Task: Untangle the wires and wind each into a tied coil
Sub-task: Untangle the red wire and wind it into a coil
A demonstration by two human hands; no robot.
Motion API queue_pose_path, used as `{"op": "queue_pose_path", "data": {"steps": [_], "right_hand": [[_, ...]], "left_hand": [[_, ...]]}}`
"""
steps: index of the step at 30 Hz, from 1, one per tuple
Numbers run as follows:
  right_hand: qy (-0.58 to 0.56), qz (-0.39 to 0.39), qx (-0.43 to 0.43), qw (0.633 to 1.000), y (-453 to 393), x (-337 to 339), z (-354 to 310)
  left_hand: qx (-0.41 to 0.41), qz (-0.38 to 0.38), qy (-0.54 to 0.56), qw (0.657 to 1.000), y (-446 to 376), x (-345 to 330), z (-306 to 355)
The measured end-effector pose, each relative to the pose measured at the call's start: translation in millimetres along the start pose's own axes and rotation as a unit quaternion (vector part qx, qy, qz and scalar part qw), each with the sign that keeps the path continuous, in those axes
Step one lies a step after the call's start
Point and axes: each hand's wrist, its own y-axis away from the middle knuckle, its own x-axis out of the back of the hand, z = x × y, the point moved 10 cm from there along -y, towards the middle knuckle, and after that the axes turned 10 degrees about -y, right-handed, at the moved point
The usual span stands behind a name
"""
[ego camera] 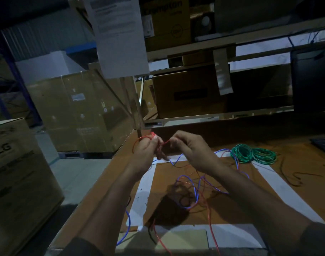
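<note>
While raised above the tabletop (269,183): both hands work one red wire (210,222)
Left hand (146,150): fingers curled round red loops
Right hand (187,150): pinches the red strand beside the left
Loose tangle (191,193): red, blue, dark wires below the hands
Green coil (252,154): right of the right hand

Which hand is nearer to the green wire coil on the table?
Right. The right hand is raised just left of the green coil; the left hand is farther left, beyond the right, holding red wire.
</note>
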Motion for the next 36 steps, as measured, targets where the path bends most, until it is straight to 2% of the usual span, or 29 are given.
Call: {"op": "queue_pose_path", "data": {"steps": [3, 5, 9, 12, 14, 16, 19, 22, 25, 27, 29, 31, 36], "right_hand": [[0.006, 0.077, -0.007, 0.997, -5.4, 21.6, 4.1], [-0.007, 0.095, -0.021, 0.995, -6.4, 27.0, 8.3], [-0.036, 0.09, -0.066, 0.993, -3.3, 21.1, 26.2], [-0.069, 0.071, -0.087, 0.991, 4.5, 12.5, 37.7], [-0.087, 0.055, -0.11, 0.989, 9.7, 5.7, 44.5], [-0.085, 0.023, -0.122, 0.989, 12.3, -4.8, 47.8], [-0.016, -0.07, -0.15, 0.986, 19.0, -26.5, 57.6], [0.078, -0.156, -0.153, 0.973, 34.5, -41.2, 66.6], [0.17, -0.215, -0.098, 0.957, 41.4, -52.6, 51.9], [0.188, -0.202, -0.051, 0.96, 37.1, -52.2, 32.2], [0.147, -0.156, -0.018, 0.977, 31.2, -42.6, 12.4], [0.093, -0.122, -0.016, 0.988, 27.5, -32.3, 2.6], [0.028, -0.086, -0.004, 0.996, 21.1, -24.6, -8.5]], "left_hand": [[0.029, -0.042, 0.095, 0.994, 2.9, -11.7, -2.2], [0.048, -0.091, 0.194, 0.976, 8.8, -22.9, 2.8], [0.068, -0.173, 0.362, 0.913, 16.1, -31.7, 11.6], [0.054, -0.197, 0.502, 0.841, 14.6, -26.7, 22.0], [0.041, -0.19, 0.568, 0.8, 12.3, -20.0, 27.6], [0.04, -0.151, 0.607, 0.779, 7.6, -9.3, 24.5], [0.014, -0.088, 0.655, 0.75, -1.6, 12.8, 23.0], [-0.013, -0.003, 0.644, 0.765, -6.6, 32.2, 24.5], [-0.015, 0.038, 0.566, 0.823, -9.3, 36.5, 20.5], [-0.02, 0.044, 0.501, 0.864, -9.8, 34.2, 19.1], [-0.023, 0.053, 0.375, 0.925, -7.5, 30.4, 19.7], [-0.035, 0.045, 0.255, 0.965, -3.0, 21.6, 23.9], [-0.04, -0.036, 0.042, 0.998, 4.2, -10.5, 14.8]]}}
